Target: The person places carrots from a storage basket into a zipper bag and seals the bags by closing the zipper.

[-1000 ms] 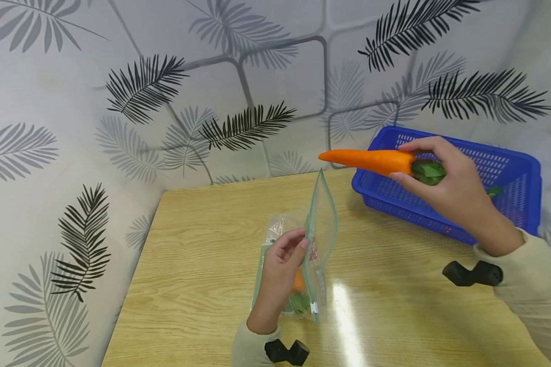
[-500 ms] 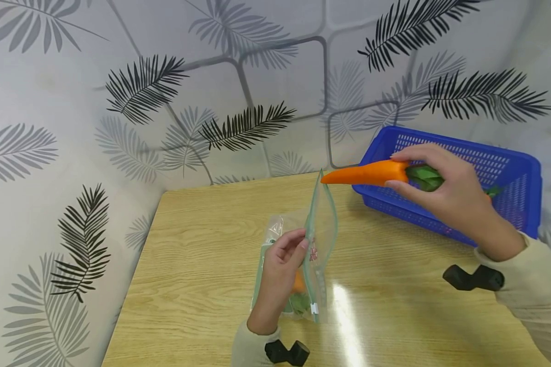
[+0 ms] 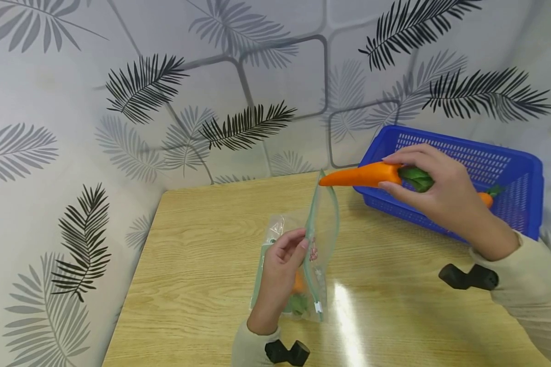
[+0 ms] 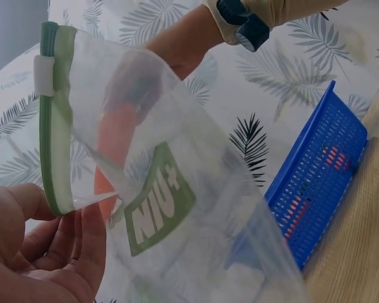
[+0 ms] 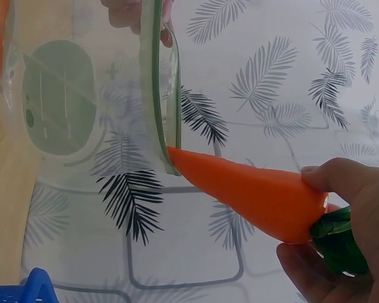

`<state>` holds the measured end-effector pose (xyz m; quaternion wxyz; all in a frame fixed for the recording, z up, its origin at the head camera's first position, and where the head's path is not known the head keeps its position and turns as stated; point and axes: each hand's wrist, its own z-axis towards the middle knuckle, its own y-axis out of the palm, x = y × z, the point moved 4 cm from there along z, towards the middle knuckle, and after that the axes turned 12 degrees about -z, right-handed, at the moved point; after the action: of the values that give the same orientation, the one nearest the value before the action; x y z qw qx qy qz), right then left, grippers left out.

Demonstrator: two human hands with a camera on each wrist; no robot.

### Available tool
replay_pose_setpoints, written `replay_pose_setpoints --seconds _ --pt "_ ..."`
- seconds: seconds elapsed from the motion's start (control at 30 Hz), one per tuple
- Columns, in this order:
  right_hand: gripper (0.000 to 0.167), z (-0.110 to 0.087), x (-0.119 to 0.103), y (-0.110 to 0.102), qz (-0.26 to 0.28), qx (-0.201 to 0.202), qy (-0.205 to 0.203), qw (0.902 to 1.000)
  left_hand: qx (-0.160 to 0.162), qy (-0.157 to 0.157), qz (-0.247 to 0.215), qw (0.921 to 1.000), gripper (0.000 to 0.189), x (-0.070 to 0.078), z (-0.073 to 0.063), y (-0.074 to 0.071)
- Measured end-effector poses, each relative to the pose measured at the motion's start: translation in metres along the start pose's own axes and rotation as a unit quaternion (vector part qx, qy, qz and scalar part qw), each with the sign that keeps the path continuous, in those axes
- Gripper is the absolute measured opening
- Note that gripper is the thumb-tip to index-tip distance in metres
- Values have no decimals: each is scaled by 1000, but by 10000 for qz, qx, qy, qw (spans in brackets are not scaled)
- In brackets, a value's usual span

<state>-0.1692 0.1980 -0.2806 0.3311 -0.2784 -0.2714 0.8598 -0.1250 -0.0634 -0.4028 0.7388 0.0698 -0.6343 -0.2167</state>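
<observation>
Carrot [image 3: 362, 175] (1), leafy end gripped by R hand [image 3: 441, 186], tip ptg. left at mouth of bag [image 3: 325, 219], pinched by L hand [image 3: 281, 267].

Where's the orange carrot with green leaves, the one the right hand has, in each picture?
Head: the orange, cone-shaped carrot with green leaves is right of the middle, in the right hand.
Left wrist: the carrot is left of the middle, seen through the clear plastic bag with green zip edge.
Right wrist: the carrot is right of the middle, a bit low.
Shared landmark: that bag.
</observation>
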Motion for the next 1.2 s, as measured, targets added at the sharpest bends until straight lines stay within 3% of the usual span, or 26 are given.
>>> replay_pose_setpoints --seconds 0.33,0.87,1.2 --pt "39 2 -8 2 -277 -232 -297 9989 -72 88 -62 9999 26 0 -1 3" --pt "39 3 -18 12 -172 -391 -713 9965 -154 167 -68 9997 24 1 -1 6" --pt "42 4 -22 21 -238 -604 -690 9955 -142 161 -191 9996 25 2 -1 6"
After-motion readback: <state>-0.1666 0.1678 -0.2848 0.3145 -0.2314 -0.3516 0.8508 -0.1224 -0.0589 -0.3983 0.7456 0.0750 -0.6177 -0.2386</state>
